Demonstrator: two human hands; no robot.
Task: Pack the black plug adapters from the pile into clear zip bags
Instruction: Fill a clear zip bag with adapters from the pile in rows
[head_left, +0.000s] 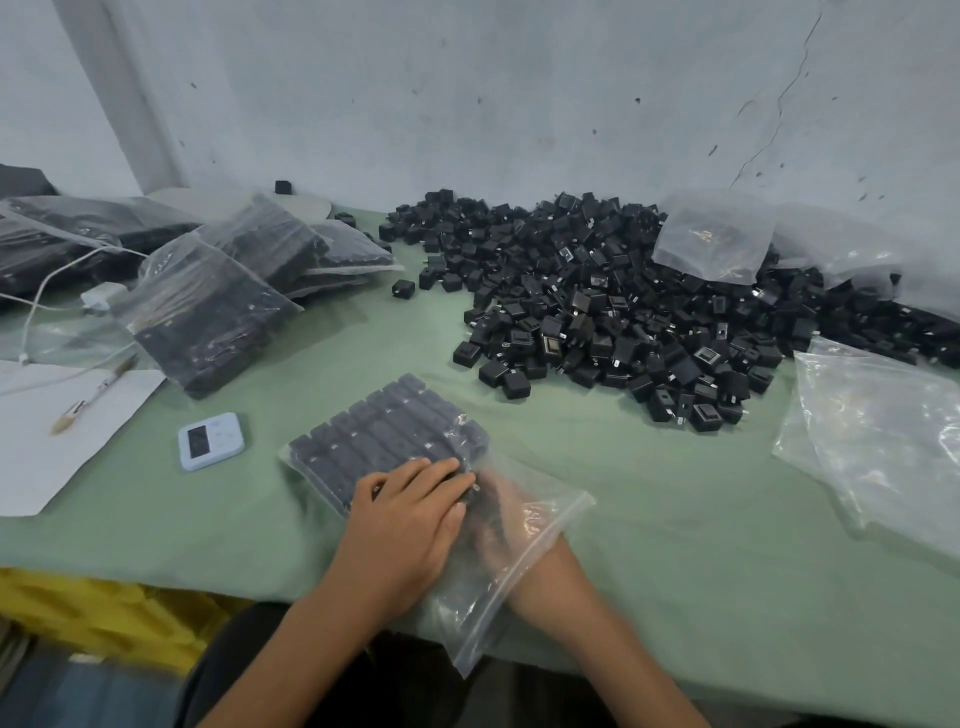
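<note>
A clear zip bag (524, 566) lies on the green table in front of me, its far half packed with neat rows of black plug adapters (384, 436). My left hand (405, 525) rests flat on top of the bag, its fingers pressing the nearest adapters through the plastic. My right hand (501, 512) is inside the bag's open mouth, blurred behind the plastic and touching the adapters there; whether it grips one cannot be told. A large pile of loose black adapters (623, 306) spreads across the far right of the table.
Several filled bags (208, 306) lie stacked at the far left. Empty clear bags (878, 441) lie at the right, with another (711, 234) on the pile. A small blue timer (210, 440), white paper (47, 441) with a pen and a white cable sit on the left. A yellow crate (104, 613) stands below the table edge.
</note>
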